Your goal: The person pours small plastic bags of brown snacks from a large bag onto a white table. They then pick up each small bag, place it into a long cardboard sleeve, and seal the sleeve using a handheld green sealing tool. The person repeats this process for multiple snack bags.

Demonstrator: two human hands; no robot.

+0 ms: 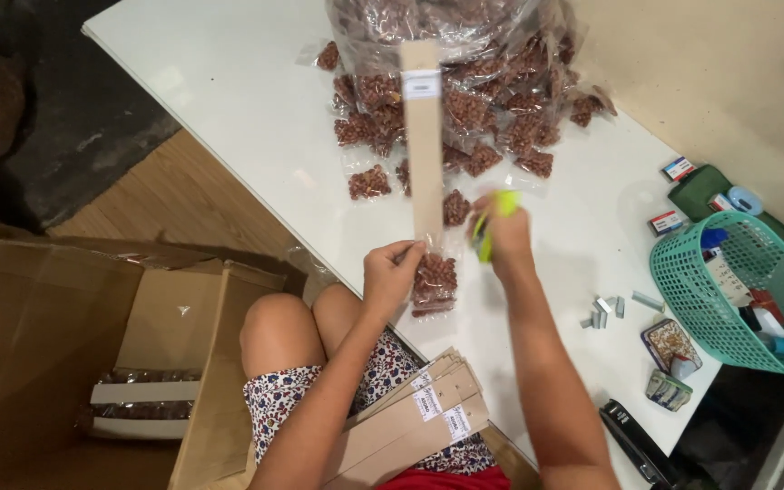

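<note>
My left hand (390, 274) pinches the lower end of a long tan cardboard strip (424, 136) together with a small clear packet of brown nuts (434, 279) hanging below it. The strip stands upright over the white table (229, 109). My right hand (501, 231) is closed around a yellow-green stapler (494, 222), just right of the strip's lower end. A big clear bag and a heap of small nut packets (465, 100) lie behind the strip. More cardboard strips (419, 417) rest on my lap.
A teal mesh basket (682, 272) with small items stands at the right, beside loose staple bars (605, 310), small boxes, a tin and a black stapler (632, 440). An open cardboard box (56, 336) sits on the floor at the left, holding finished strips.
</note>
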